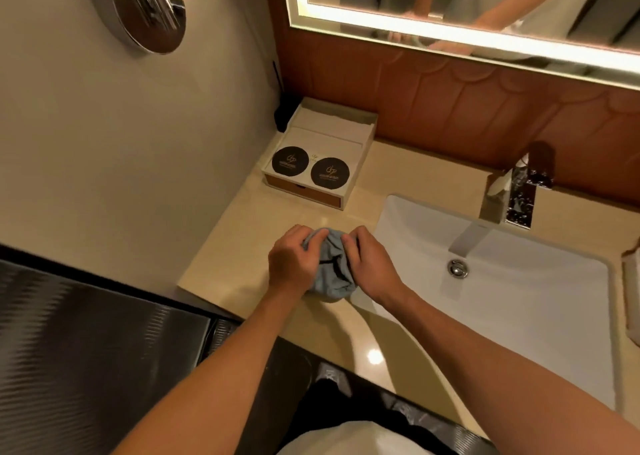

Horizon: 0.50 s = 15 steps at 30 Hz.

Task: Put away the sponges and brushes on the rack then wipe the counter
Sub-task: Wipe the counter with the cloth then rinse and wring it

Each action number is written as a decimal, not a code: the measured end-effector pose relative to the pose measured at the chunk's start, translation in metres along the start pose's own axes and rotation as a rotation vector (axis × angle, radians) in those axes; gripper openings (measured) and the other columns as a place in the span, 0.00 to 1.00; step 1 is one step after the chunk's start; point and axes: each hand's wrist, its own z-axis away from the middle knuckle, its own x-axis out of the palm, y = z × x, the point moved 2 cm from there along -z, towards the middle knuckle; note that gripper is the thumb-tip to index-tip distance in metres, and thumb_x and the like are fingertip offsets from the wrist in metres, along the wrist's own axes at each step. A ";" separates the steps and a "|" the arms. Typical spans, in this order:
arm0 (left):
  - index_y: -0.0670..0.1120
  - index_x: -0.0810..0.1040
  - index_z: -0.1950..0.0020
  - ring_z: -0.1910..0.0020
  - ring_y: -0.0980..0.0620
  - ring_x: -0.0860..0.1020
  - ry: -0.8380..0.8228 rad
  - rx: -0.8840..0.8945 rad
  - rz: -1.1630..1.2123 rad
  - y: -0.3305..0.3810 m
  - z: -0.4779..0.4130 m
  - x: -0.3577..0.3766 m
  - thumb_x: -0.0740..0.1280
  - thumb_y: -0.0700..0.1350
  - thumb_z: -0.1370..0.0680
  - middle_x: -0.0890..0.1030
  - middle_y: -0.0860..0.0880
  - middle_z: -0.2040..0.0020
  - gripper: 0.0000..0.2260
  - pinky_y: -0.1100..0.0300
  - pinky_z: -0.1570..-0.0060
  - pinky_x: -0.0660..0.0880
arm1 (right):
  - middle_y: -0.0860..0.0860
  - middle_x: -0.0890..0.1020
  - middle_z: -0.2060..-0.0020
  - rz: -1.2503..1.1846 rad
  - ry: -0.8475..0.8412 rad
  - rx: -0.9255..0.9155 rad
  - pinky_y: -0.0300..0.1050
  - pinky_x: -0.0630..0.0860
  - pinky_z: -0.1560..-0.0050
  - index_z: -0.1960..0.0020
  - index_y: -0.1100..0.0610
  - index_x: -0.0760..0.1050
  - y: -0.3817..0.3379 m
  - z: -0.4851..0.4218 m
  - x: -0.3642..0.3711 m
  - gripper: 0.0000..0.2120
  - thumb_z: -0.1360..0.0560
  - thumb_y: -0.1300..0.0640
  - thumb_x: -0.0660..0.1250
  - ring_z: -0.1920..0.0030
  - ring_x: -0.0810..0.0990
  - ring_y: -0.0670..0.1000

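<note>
Left grip, right grip bunching cloth, box behind, sink beside

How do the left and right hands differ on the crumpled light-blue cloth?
Sides: left hand grips the crumpled light-blue cloth at its left side; right hand at its right side. Arms: left forearm crosses only the beige stone counter; right forearm passes over the white rectangular sink corner. Shared: both hands knuckles-up, fingers curled on the cloth.
</note>
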 end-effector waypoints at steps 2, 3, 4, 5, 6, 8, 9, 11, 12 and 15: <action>0.51 0.71 0.63 0.66 0.55 0.72 0.004 -0.102 0.092 -0.010 -0.010 0.004 0.67 0.50 0.18 0.75 0.54 0.64 0.14 0.59 0.66 0.68 | 0.49 0.76 0.59 -0.028 0.036 -0.007 0.45 0.73 0.58 0.52 0.54 0.69 -0.006 -0.009 0.002 0.16 0.16 0.44 0.54 0.59 0.75 0.47; 0.51 0.72 0.61 0.64 0.55 0.73 0.002 -0.151 0.101 -0.014 -0.013 0.006 0.67 0.50 0.18 0.75 0.54 0.62 0.13 0.59 0.65 0.68 | 0.48 0.75 0.56 -0.009 0.065 -0.019 0.44 0.73 0.55 0.51 0.53 0.69 -0.006 -0.012 0.003 0.14 0.16 0.44 0.55 0.57 0.74 0.47; 0.50 0.74 0.58 0.61 0.54 0.74 -0.007 -0.184 0.112 -0.018 -0.016 0.008 0.67 0.49 0.18 0.76 0.52 0.58 0.09 0.58 0.63 0.69 | 0.47 0.74 0.53 0.023 0.091 -0.016 0.43 0.73 0.50 0.48 0.52 0.70 -0.005 -0.015 0.003 0.10 0.16 0.47 0.56 0.52 0.72 0.48; 0.47 0.77 0.53 0.58 0.51 0.76 -0.012 -0.189 0.103 -0.022 -0.018 0.009 0.69 0.46 0.19 0.76 0.50 0.53 0.05 0.55 0.60 0.72 | 0.47 0.72 0.48 0.044 0.100 0.005 0.43 0.71 0.44 0.42 0.52 0.71 -0.002 -0.017 0.005 0.08 0.16 0.50 0.57 0.46 0.70 0.48; 0.45 0.79 0.49 0.54 0.47 0.76 -0.014 -0.156 0.056 -0.025 -0.019 0.010 0.69 0.42 0.20 0.77 0.47 0.50 0.02 0.53 0.57 0.73 | 0.49 0.69 0.43 0.056 0.087 0.044 0.43 0.68 0.37 0.36 0.53 0.70 0.000 -0.018 0.007 0.11 0.17 0.53 0.58 0.41 0.66 0.49; 0.43 0.81 0.45 0.49 0.41 0.74 -0.039 -0.077 -0.113 -0.029 -0.022 0.016 0.69 0.35 0.26 0.77 0.43 0.44 0.10 0.50 0.53 0.70 | 0.52 0.65 0.35 0.063 0.043 0.089 0.45 0.63 0.30 0.27 0.56 0.65 0.004 -0.014 0.012 0.20 0.19 0.57 0.59 0.34 0.60 0.51; 0.43 0.81 0.43 0.47 0.41 0.73 -0.059 -0.042 -0.166 -0.029 -0.023 0.019 0.69 0.34 0.28 0.76 0.42 0.41 0.14 0.50 0.52 0.69 | 0.53 0.63 0.33 0.096 0.033 0.071 0.46 0.62 0.29 0.26 0.57 0.63 0.005 -0.011 0.015 0.22 0.19 0.58 0.59 0.32 0.59 0.52; 0.43 0.80 0.41 0.45 0.44 0.74 -0.127 0.087 -0.178 -0.029 -0.020 0.029 0.69 0.38 0.27 0.77 0.44 0.39 0.14 0.50 0.49 0.70 | 0.55 0.63 0.29 0.209 0.038 -0.009 0.48 0.61 0.27 0.25 0.57 0.63 0.007 -0.005 0.023 0.24 0.19 0.57 0.60 0.29 0.58 0.55; 0.43 0.81 0.41 0.45 0.45 0.77 -0.180 0.175 -0.144 -0.030 -0.016 0.035 0.67 0.41 0.24 0.79 0.45 0.41 0.12 0.49 0.48 0.71 | 0.56 0.64 0.28 0.258 0.024 -0.034 0.49 0.61 0.26 0.24 0.57 0.64 0.007 -0.003 0.028 0.24 0.19 0.55 0.60 0.28 0.60 0.56; 0.38 0.81 0.37 0.40 0.43 0.81 -0.368 0.327 -0.103 -0.042 0.000 0.053 0.59 0.44 0.20 0.82 0.42 0.39 0.17 0.45 0.39 0.75 | 0.56 0.61 0.24 0.380 -0.106 -0.036 0.49 0.56 0.24 0.21 0.58 0.58 0.011 0.006 0.051 0.26 0.17 0.51 0.55 0.23 0.58 0.58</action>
